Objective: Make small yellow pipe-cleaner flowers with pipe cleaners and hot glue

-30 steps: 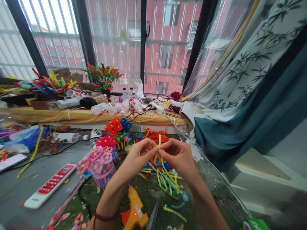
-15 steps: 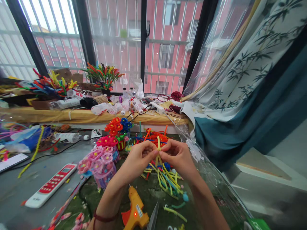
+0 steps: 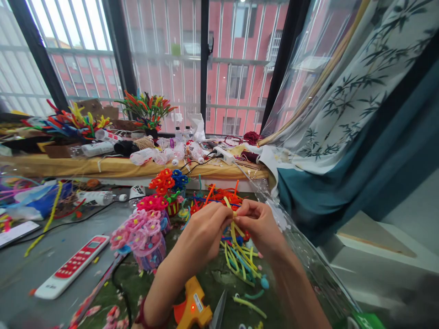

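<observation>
My left hand [image 3: 209, 225] and my right hand [image 3: 261, 227] meet over the table, their fingers pinched on a yellow pipe-cleaner piece [image 3: 227, 202]. One end sticks up between the hands and strands hang below. The joint itself is mostly hidden by my fingertips. Beneath lie loose yellow and teal pipe cleaners [image 3: 242, 261]. Nearer me are an orange glue gun [image 3: 195, 305] with a lit red light and a scissor blade [image 3: 218, 310]. Left of my left hand stand pink and purple pipe-cleaner flowers [image 3: 146, 233], with red flowers [image 3: 163, 180] and blue flowers [image 3: 179, 178] behind.
A white remote [image 3: 72, 267] lies at the left, near a black cable and a plastic bottle [image 3: 98, 197]. Behind is a ledge [image 3: 61, 168] with bottles, a power strip [image 3: 224, 155] and a colourful bunch [image 3: 147, 109]. Clear plastic and curtains [image 3: 346, 183] hang at the right.
My left hand has turned over and moved right, its back now facing up. The yellow piece has shifted slightly right and its top end leans left.
</observation>
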### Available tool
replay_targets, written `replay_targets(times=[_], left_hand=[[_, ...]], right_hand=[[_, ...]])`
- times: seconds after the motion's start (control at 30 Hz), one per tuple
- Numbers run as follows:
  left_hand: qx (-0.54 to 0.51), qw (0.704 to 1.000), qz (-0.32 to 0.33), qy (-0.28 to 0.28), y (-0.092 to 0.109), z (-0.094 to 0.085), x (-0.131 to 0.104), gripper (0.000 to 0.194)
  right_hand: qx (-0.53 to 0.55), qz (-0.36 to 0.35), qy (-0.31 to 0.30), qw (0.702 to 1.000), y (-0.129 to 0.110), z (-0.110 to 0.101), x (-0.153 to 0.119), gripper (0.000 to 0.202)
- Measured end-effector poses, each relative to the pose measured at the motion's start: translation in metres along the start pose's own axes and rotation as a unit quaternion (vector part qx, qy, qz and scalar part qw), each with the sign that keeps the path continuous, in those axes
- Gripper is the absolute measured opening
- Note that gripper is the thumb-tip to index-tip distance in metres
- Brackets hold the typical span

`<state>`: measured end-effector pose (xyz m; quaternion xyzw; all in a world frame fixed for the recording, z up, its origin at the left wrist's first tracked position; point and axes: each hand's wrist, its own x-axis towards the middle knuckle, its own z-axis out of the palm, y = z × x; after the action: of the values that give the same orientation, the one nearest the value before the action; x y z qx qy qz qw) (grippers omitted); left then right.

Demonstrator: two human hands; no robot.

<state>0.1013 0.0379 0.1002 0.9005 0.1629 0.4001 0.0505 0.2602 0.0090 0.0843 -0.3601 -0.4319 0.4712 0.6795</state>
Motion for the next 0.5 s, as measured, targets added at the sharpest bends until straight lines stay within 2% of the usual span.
replay_targets(times=[0.2, 0.27, 0.37, 0.5], left_hand=[[0.129, 0.986, 0.1, 0.016, 0.0051, 0.0, 0.0018, 0.027], [0.114, 0.991, 0.067, 0.023, 0.0051, -0.0005, 0.0022, 0.022], [0.044, 0.998, -0.018, 0.041, 0.0041, -0.0017, 0.0022, 0.011], [0.012, 0.997, -0.062, 0.031, 0.004, -0.002, 0.0022, 0.014]], right_hand=[[0.054, 0.018, -0.006, 0.998, 0.0028, -0.0018, 0.0004, 0.027], [0.044, 0.012, 0.001, 0.999, 0.0019, -0.0024, -0.0003, 0.027], [-0.008, 0.014, -0.008, 1.0, -0.002, -0.003, -0.0024, 0.028], [-0.055, 0.014, -0.024, 0.998, -0.0062, 0.0001, -0.0044, 0.033]])
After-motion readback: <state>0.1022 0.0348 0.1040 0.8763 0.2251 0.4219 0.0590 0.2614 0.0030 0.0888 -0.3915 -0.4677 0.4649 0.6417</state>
